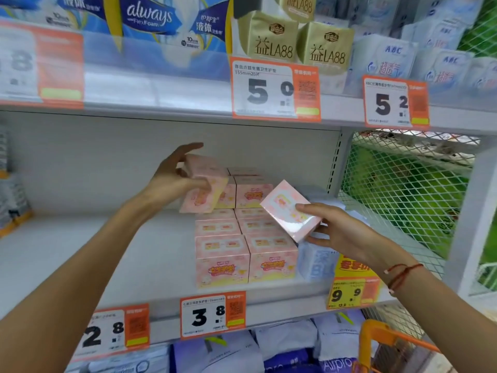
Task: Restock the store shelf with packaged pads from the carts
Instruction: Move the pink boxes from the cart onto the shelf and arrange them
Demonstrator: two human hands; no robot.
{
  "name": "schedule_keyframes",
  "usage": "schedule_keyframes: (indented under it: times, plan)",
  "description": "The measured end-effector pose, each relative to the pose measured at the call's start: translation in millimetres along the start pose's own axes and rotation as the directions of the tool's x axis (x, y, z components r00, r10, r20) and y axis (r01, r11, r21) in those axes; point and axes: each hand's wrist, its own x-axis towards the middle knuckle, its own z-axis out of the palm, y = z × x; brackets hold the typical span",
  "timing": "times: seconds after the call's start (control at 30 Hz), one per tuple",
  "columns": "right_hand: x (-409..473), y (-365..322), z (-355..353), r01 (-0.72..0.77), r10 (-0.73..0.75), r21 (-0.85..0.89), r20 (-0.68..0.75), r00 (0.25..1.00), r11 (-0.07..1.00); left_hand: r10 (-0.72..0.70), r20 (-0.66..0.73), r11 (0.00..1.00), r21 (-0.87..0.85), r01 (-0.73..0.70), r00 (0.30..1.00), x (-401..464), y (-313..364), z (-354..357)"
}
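Pink pad boxes (pixel 243 254) stand in two rows on the middle white shelf (pixel 80 251), with a second layer at the back. My left hand (pixel 172 179) grips one pink box (pixel 207 184), tilted, above the back of the left row. My right hand (pixel 341 232) holds another pink box (pixel 289 210) tilted over the right row, thumb on its printed face.
Pale blue packs (pixel 317 262) sit right of the pink rows. Price tags (pixel 212 314) hang on the shelf edge. The upper shelf holds gold packs (pixel 325 47) and blue ones. An orange cart handle (pixel 387 337) shows at lower right. White mesh (pixel 403 195) closes the right side.
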Motion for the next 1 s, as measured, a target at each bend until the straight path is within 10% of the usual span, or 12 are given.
schedule_keyframes:
  times: [0.17, 0.4, 0.53, 0.63, 0.83, 1.0]
  plan:
    - [1.8, 1.0, -2.2, 0.004, -0.004, 0.001, 0.005, 1.000, 1.000, -0.165, 0.304, 0.736, 0.671, -0.088, 0.938, 17.3, 12.2, 18.6]
    - [2.5, -2.8, -4.2, 0.017, -0.018, -0.017, -0.013, 1.000, 1.000, -0.149, 0.416, 0.599, 0.760, -0.253, 0.897, 25.2, -9.3, 41.2]
    - [-1.2, -1.5, -5.0, 0.026, -0.026, 0.006, -0.009, 1.000, 1.000, 0.146, 0.102, 0.805, 0.566, -0.178, 0.984, -7.9, -9.6, 47.4]
    - [-6.6, 1.6, 0.0, 0.019, -0.020, 0.052, 0.027, 0.999, 0.998, -0.055, -0.188, 0.998, 0.031, 0.062, 0.981, -46.7, 8.3, 54.2]
    - [-16.0, 4.0, 21.6, -0.184, 0.105, 0.366, 0.225, 0.969, 0.912, -0.133, 0.408, 0.988, -0.019, 0.155, 0.903, -76.0, 28.8, 52.0]
    - [-27.2, 11.7, 38.6, -0.309, 0.186, 0.360, 0.339, 0.922, 0.880, -0.052, 0.486, 0.988, -0.100, 0.115, 0.872, -94.5, 41.7, 54.9]
